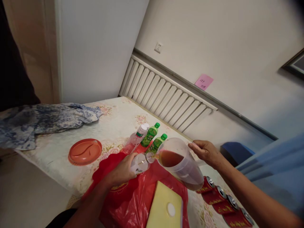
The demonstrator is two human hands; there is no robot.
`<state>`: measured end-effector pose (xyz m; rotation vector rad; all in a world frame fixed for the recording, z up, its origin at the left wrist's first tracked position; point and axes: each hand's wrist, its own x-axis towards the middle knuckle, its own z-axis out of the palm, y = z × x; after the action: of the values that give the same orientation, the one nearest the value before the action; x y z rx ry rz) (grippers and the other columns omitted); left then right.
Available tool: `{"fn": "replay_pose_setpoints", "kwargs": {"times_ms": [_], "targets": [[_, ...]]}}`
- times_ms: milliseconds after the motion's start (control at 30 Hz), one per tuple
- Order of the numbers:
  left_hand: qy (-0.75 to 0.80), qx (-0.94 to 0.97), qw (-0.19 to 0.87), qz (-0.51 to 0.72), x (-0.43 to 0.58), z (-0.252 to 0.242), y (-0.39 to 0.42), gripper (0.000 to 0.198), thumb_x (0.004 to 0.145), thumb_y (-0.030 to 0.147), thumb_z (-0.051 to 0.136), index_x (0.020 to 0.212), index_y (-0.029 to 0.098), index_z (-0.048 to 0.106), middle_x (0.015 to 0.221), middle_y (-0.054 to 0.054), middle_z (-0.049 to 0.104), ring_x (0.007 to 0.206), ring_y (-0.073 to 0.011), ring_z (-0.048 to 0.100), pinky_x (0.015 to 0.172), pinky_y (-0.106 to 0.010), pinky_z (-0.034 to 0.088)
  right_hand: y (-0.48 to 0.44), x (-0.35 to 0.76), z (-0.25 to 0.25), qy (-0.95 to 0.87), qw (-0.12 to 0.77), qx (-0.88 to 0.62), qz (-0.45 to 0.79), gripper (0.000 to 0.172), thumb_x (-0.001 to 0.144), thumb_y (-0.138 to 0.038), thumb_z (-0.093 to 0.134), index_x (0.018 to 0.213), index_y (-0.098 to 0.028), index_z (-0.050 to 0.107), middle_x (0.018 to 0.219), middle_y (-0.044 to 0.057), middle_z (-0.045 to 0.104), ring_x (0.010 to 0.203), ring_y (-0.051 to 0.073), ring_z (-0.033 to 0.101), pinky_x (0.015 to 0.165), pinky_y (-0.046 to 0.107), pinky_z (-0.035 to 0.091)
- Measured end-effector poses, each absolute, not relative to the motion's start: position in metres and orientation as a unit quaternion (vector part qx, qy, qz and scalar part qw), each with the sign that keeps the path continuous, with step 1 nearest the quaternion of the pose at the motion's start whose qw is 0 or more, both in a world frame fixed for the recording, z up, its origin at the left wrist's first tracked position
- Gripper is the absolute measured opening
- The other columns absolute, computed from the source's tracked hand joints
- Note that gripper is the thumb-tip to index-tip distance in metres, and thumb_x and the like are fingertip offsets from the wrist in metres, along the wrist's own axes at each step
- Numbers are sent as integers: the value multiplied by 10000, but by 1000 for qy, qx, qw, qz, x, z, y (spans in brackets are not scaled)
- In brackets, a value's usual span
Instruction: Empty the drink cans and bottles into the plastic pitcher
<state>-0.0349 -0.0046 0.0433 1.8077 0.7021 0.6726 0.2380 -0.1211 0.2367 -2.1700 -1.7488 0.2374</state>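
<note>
Both the left hand (123, 169) and right hand (206, 153) are occupied in the head view: left fingers wrapped round a clear bottle (140, 164), right fingers curled at a tilted pitcher (192, 174), their exact hold partly hidden. Between them, brown liquid (171, 159) runs into the bottle's mouth; filling seems at an early stage, with plenty left to pour

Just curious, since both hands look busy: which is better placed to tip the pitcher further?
Probably the right hand: it holds the tilted pitcher, while the left hand grips the bottle at its lip.
</note>
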Motion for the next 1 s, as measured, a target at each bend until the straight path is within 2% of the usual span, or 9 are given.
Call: {"fn": "replay_pose_setpoints", "kwargs": {"times_ms": [267, 533, 1000], "targets": [[305, 763, 504, 265, -35, 45, -4, 556, 663, 305, 659, 1203, 289, 529, 1253, -29, 654, 1111, -233, 628, 901, -262, 484, -121, 239, 239, -614, 166, -768, 79, 502, 841, -622, 461, 583, -219, 311, 583, -53, 241, 550, 103, 248, 500, 263, 196], [294, 758, 510, 282, -34, 38, -2, 559, 653, 289, 673, 1193, 290, 532, 1258, -52, 643, 1127, -262, 617, 932, -313, 473, -121, 235, 241, -615, 173, -765, 82, 493, 832, -606, 473, 571, -218, 317, 574, -51, 235, 547, 105, 247, 494, 261, 201], [301, 755, 519, 263, -34, 41, -4, 539, 669, 321, 676, 1185, 298, 524, 1243, -48, 645, 1106, -243, 621, 886, -288, 483, -121, 234, 241, -614, 177, -764, 94, 496, 829, -620, 469, 576, -222, 314, 574, -53, 232, 552, 107, 235, 502, 264, 194]]}}
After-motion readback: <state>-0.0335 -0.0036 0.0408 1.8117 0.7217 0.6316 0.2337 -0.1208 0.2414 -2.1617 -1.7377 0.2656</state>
